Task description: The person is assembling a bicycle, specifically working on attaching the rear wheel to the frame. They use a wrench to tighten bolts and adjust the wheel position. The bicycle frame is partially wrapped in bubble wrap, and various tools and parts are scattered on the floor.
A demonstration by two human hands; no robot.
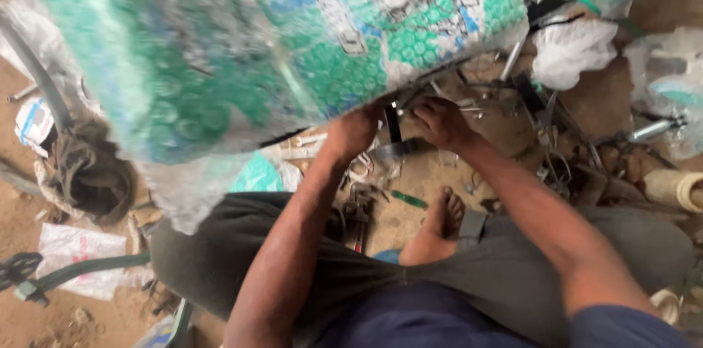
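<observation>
We note left hand (356,131) gripping edge of green-blue bubble-wrapped bundle (220,48), lifted off dirt ground (417,183); right hand (438,120) curled beneath, grasp unclear.

Upper left, the glossy plastic wrap (220,62) is bubbly and green; the dirt floor (432,180) looks rough, matt, with dull metal tools (359,209).

Both my arms extended fwd. L hand (354,131) fist-closed, knuckles up. R hand (439,121) fingers curled, tips pointing toward L fingers, close apart.
</observation>
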